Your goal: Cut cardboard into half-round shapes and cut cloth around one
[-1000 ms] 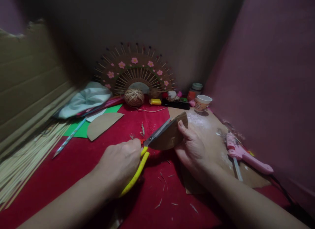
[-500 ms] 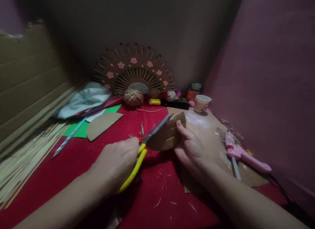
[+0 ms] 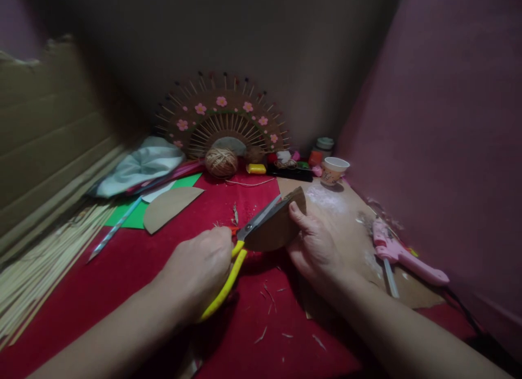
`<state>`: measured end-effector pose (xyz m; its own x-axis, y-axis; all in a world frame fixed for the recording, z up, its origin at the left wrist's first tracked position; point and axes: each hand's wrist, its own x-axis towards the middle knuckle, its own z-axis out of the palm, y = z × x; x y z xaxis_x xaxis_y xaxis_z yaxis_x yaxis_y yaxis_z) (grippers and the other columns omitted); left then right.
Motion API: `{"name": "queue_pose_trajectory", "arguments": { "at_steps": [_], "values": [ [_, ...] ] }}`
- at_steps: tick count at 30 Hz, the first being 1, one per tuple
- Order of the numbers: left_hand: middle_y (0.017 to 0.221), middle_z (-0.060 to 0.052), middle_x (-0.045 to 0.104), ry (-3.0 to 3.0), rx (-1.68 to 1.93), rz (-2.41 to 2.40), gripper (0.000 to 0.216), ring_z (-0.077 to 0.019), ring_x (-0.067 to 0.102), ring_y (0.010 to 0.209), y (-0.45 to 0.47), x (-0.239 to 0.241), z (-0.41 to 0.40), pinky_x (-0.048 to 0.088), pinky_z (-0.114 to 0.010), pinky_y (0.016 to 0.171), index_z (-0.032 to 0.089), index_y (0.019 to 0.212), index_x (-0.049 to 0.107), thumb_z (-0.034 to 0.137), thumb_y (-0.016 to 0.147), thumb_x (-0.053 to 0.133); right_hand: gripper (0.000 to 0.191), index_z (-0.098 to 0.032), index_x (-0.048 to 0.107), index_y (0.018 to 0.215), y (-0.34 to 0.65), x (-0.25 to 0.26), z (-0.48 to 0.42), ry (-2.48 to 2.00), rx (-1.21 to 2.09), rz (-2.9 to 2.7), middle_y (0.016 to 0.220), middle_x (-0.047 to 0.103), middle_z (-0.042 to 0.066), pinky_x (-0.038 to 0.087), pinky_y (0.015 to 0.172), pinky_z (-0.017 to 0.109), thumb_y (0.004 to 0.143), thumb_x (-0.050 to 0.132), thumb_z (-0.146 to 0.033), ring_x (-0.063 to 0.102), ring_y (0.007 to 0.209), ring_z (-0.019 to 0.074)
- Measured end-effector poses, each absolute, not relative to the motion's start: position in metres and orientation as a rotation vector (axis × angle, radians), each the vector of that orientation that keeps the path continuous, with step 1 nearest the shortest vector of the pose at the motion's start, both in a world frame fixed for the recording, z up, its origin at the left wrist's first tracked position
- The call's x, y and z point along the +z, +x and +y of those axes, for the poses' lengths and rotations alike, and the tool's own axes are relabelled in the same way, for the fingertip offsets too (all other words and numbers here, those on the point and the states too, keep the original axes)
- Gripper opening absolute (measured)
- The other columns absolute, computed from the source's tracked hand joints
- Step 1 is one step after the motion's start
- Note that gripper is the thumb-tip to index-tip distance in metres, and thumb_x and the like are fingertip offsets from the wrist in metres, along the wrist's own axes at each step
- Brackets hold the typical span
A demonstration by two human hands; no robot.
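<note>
My left hand (image 3: 206, 270) is closed around the yellow handles of a pair of scissors (image 3: 230, 278), whose blades point up and to the right. Along those blades lies the edge of a brown cardboard piece (image 3: 271, 232) with a curved lower side. My right hand (image 3: 316, 243) grips its right end, thumb on the near face and the other fingers mostly hidden behind. Under the hands a red cloth (image 3: 253, 335) carries several thin cardboard scraps. To the left rests a half-round cardboard piece (image 3: 171, 206) beside green paper (image 3: 128, 213).
Thin sticks (image 3: 53, 259) and a striped pencil (image 3: 114, 232) lie at left. Farther back are a twine ball (image 3: 221, 162), a flowered fan (image 3: 222, 101), a yellow packet (image 3: 256, 168) and a paper cup (image 3: 334, 171). A pink glue gun (image 3: 403, 254) sits on cardboard at right.
The scissors have shifted slightly, with the blades lower along the cardboard's upper edge. The cardboard has tilted a little in my right hand. Other things stay put.
</note>
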<state>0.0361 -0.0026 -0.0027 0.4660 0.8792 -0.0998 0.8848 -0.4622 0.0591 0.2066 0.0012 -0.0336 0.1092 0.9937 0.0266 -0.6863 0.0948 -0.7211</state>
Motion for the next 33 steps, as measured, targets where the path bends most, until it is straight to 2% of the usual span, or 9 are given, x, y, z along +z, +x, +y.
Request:
{"name": "queue_pose_trajectory", "arguments": {
  "at_steps": [9, 16, 20, 33],
  "values": [
    [0.080, -0.009, 0.062, 2.597, -0.138, 1.580, 0.015, -0.0261, 0.061, 0.072, 0.0374, -0.0023, -0.0036, 0.040, -0.031, 0.054, 0.019, 0.080, 0.047, 0.031, 0.073, 0.043, 0.028, -0.020, 0.064, 0.095, 0.2068, -0.0345, -0.0005, -0.653, 1.373, -0.608, 0.087, 0.069, 0.004, 0.046, 0.081, 0.039, 0.072, 0.067, -0.034, 0.062, 0.085, 0.0218],
    [0.081, -0.009, 0.062, 2.603, -0.178, 1.499, 0.013, -0.0274, 0.062, 0.072, 0.0342, 0.0003, -0.0015, 0.040, -0.032, 0.054, 0.020, 0.078, 0.046, 0.031, 0.070, 0.045, 0.022, -0.019, 0.064, 0.091, 0.2069, -0.0346, -0.0010, -0.644, 1.399, -0.592, 0.083, 0.069, 0.004, 0.046, 0.082, 0.039, 0.074, 0.066, -0.032, 0.062, 0.084, 0.0213],
    [0.080, -0.010, 0.063, 2.612, -0.203, 1.527, 0.023, -0.0309, 0.063, 0.072, 0.0306, -0.0046, -0.0006, 0.040, -0.033, 0.053, 0.020, 0.079, 0.044, 0.035, 0.064, 0.053, 0.019, -0.018, 0.064, 0.090, 0.2058, -0.0351, -0.0011, -0.646, 1.402, -0.583, 0.078, 0.069, 0.003, 0.047, 0.081, 0.039, 0.075, 0.065, -0.030, 0.063, 0.083, 0.0212],
    [0.077, -0.010, 0.064, 2.633, -0.205, 1.570, 0.018, -0.0356, 0.064, 0.075, 0.0340, -0.0070, 0.0001, 0.040, -0.036, 0.053, 0.020, 0.079, 0.042, 0.033, 0.068, 0.050, 0.021, -0.019, 0.063, 0.089, 0.2066, -0.0360, 0.0006, -0.668, 1.426, -0.576, 0.076, 0.068, 0.002, 0.047, 0.076, 0.036, 0.073, 0.066, -0.031, 0.062, 0.080, 0.0207]
  ]
}}
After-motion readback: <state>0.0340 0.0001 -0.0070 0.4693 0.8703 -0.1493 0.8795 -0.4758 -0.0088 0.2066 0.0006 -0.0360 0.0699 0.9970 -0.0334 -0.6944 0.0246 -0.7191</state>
